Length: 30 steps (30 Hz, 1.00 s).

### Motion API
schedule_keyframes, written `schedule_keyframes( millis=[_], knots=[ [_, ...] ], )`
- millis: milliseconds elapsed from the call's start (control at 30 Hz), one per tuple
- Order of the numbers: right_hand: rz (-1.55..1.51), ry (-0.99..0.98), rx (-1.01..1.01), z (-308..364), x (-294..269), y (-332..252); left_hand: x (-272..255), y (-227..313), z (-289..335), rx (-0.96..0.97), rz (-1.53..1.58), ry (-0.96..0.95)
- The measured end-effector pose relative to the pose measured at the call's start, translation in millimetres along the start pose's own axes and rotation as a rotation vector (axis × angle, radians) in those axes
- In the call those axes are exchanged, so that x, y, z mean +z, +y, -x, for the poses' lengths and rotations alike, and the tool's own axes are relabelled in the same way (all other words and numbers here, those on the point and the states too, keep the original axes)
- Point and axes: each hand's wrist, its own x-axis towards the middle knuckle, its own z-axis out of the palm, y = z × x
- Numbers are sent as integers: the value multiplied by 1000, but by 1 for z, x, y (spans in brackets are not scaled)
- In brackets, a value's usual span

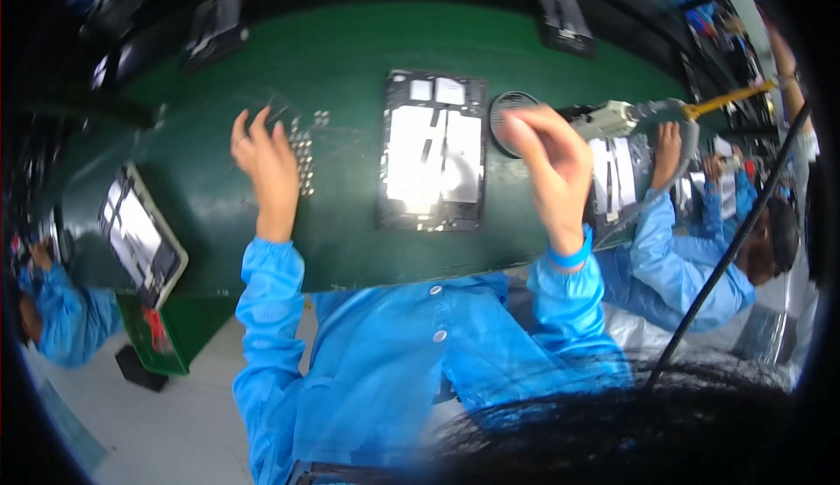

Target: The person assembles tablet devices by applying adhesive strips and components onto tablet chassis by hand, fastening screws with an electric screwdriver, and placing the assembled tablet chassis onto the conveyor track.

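Note:
An opened tablet with a black frame and bright silver battery panels lies flat on the green worktable, between my hands. My left hand rests at the left with its fingers apart, beside rows of small shiny metal pieces. To the right of the tablet, my right hand is raised and somewhat blurred. Its fingers curl into a pinch; what they hold, if anything, cannot be made out. Just behind those fingertips sits a round dark container, partly covered by the hand.
Another opened tablet lies tilted at the table's left edge. More stand at the far side and right. A pale tool with a grey hose lies right. Co-workers in blue sit at the right and left.

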Motion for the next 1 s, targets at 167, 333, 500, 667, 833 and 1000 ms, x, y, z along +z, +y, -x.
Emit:
schedule_keyframes(
  millis=[167, 333, 500, 667, 833, 1000],
  knots=[
    [-122, 789, 137, 62, -53, 79, -22, 68, -12, 43, 389, -271],
    [-104, 543, 121, 6, -72, 83, -19, 70, -21, 109, 503, -425],
    [81, 596, 232, 1, -82, 82, -18, 84, -31, 46, 671, -516],
    [-344, 397, 215, 22, -81, 74, -25, 54, -45, 59, 567, -457],
    [-379, 117, 242, 34, -87, 71, -30, 31, -53, 132, 483, -502],
    [-388, 158, 75, 14, -86, 106, -58, 6, -51, 202, 261, -730]
  ],
)
